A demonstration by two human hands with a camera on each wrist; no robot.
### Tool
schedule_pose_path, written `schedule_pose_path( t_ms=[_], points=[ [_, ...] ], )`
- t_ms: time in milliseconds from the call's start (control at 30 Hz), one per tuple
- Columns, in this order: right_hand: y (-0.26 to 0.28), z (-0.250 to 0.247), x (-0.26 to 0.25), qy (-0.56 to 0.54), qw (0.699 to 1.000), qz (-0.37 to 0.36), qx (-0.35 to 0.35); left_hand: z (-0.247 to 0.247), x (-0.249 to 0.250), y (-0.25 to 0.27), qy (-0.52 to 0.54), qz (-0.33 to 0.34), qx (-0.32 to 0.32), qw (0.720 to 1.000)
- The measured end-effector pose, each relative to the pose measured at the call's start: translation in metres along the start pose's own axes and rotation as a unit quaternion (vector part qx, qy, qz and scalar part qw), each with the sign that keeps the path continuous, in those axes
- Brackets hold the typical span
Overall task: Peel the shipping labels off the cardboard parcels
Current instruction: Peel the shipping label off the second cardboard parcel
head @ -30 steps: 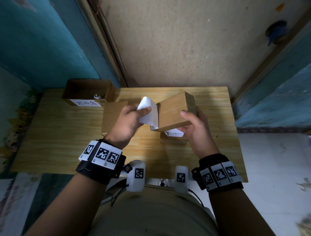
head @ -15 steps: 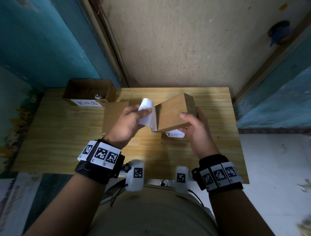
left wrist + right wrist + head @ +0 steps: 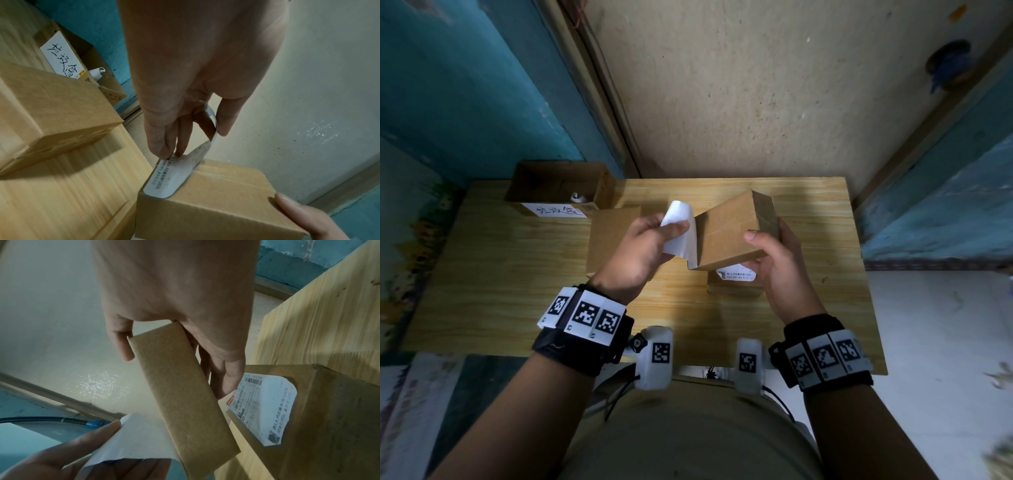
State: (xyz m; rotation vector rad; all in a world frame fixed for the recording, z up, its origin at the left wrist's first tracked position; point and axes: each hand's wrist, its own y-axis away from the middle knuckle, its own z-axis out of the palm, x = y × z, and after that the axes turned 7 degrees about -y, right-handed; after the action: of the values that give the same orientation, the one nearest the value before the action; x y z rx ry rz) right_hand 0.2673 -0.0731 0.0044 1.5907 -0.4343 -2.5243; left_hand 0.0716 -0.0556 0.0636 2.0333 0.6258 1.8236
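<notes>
My right hand (image 3: 770, 250) grips a small brown cardboard parcel (image 3: 729, 233) tilted above the table, thumb on its top face, fingers behind it. My left hand (image 3: 650, 240) pinches the white shipping label (image 3: 681, 233), most of it peeled away and curled back. Only the label's lower end still sticks to the parcel's left edge (image 3: 164, 183). The right wrist view shows the parcel's narrow side (image 3: 180, 395) and the label's blank back (image 3: 139, 443). A second parcel (image 3: 734, 284) lies on the table under the held one, its printed label (image 3: 265, 408) still on.
A plain closed parcel (image 3: 609, 240) lies on the wooden table (image 3: 517, 274) behind my left hand. An open cardboard box (image 3: 558, 188) with a handwritten white tag stands at the back left corner. Blue walls and a beige floor surround the table.
My left hand has drawn the label a little further left and down off the parcel, so less of it still sticks. The right hand keeps the parcel almost still.
</notes>
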Motion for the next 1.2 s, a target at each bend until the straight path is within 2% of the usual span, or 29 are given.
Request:
schedule_pose_path(
  t_ms=[633,1200],
  points=[
    [-0.0016,-0.0013,-0.0037,-0.01,1.0,0.003,-0.005,0.0013,-0.0018,-0.0069,-0.031,0.01,-0.003,0.999],
    [0.0021,-0.0045,-0.0062,-0.007,1.0,0.005,0.016,0.007,0.0016,-0.0019,0.064,-0.006,0.005,0.998]
  ],
)
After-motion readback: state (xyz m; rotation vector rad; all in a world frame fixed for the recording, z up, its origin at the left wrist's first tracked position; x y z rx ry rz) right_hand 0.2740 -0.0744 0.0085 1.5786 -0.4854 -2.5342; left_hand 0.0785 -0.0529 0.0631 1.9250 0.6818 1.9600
